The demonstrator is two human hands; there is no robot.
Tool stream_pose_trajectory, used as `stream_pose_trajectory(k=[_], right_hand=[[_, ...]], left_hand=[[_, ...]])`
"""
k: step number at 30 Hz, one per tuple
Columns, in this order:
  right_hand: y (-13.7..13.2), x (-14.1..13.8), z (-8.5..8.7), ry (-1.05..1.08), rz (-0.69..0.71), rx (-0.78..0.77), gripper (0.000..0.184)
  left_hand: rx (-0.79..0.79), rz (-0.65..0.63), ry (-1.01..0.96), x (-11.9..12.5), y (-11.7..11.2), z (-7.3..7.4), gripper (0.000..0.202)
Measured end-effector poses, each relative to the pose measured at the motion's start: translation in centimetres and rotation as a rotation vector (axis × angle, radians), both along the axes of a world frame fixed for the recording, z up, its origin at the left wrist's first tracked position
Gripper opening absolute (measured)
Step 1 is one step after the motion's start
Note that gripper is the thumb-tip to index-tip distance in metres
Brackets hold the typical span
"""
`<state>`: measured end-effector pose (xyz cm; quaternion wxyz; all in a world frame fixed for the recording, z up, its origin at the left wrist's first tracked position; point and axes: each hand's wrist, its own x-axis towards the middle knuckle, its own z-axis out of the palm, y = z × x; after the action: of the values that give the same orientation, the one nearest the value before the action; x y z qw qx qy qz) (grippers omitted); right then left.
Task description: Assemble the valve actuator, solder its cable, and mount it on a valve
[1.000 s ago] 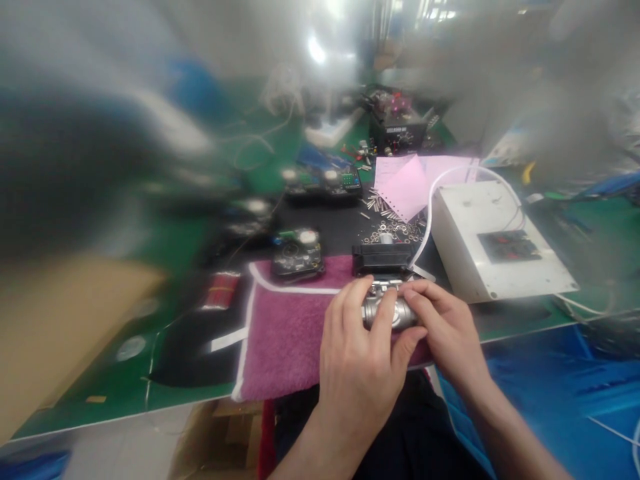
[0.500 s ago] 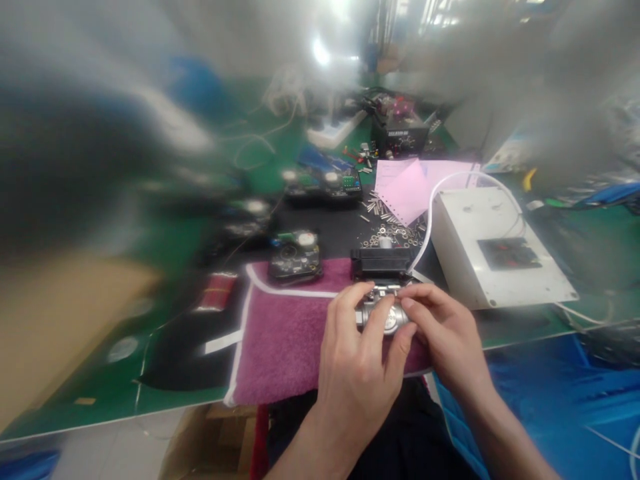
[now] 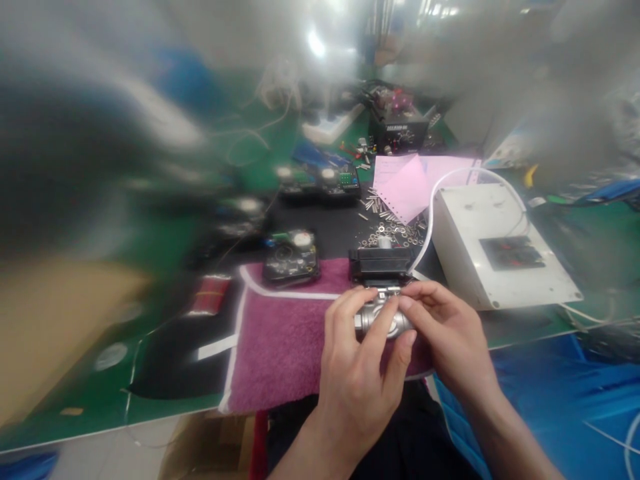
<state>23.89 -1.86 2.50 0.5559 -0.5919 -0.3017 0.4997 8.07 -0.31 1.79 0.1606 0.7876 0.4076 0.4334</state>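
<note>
Both my hands hold a small silver metal fitting [image 3: 373,317] just above a purple towel [image 3: 285,347] at the bench's near edge. My left hand [image 3: 357,370] wraps its fingers over the fitting from the left and below. My right hand [image 3: 447,340] pinches the top right of the fitting with its fingertips. A black rectangular part [image 3: 381,265] lies on the towel's far edge, right behind the fitting.
A white box [image 3: 495,250] with a white tube sits to the right. Pink paper [image 3: 410,183] and several loose screws and washers [image 3: 393,230] lie behind. A round black module [image 3: 291,257] rests at the towel's far left. The left side is blurred.
The fitting and both hands stay in place over the towel; my fingers have shifted slightly on the fitting. The view has drifted a little.
</note>
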Motion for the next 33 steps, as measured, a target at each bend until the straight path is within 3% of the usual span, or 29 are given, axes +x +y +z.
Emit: stream_pose_trajectory(k=[33], right_hand=[[0.18, -0.51, 0.12, -0.098, -0.024, 0.027, 0.028]], left_hand=[[0.053, 0.058, 0.032, 0.68, -0.53, -0.12, 0.044]])
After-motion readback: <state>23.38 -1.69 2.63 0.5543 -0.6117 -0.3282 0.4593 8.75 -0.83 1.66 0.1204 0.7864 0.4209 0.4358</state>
